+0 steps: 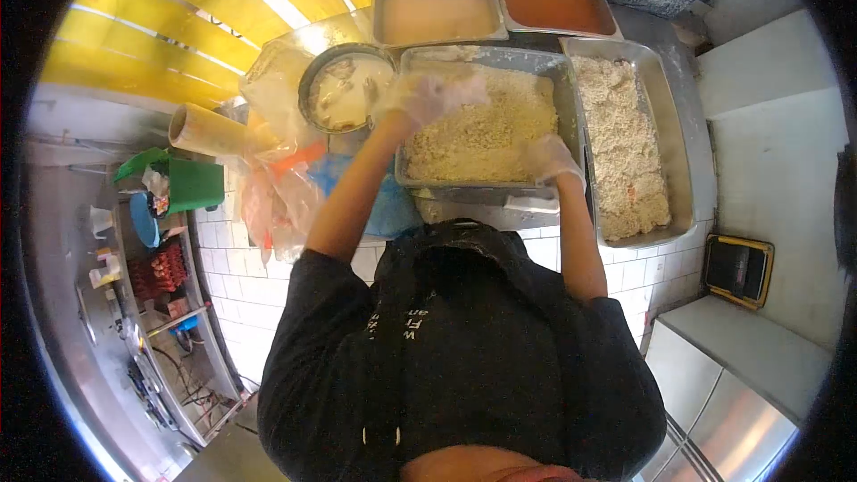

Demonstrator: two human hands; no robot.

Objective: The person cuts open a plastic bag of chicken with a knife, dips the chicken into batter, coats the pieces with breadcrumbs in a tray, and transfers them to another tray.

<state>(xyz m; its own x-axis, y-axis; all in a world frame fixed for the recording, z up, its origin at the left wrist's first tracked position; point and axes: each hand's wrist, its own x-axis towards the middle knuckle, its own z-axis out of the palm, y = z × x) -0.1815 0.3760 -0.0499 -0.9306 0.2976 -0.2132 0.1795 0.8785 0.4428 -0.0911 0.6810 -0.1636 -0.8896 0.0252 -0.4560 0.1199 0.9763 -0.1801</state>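
Observation:
My left hand [427, 98], in a clear glove, is over the left part of a metal tray [402, 156] of pale yellowish crumbs [482, 138]. It is smeared by motion, so its fingers and anything in them are unclear. At the tray's right side is my right hand [552, 161], also gloved and blurred, close to the crumbs. Left of the tray stands a round bowl [304, 94] of milky liquid with pale pieces in it. A long metal tray to the right holds coarser, lumpy crumbs [622, 143].
Behind are two trays, one of beige liquid [440, 14] and one of orange-red liquid [555, 5]. Plastic bags [281, 196] and a cardboard-coloured roll [207, 131] lie at the left. A green bin [196, 184] stands beyond them.

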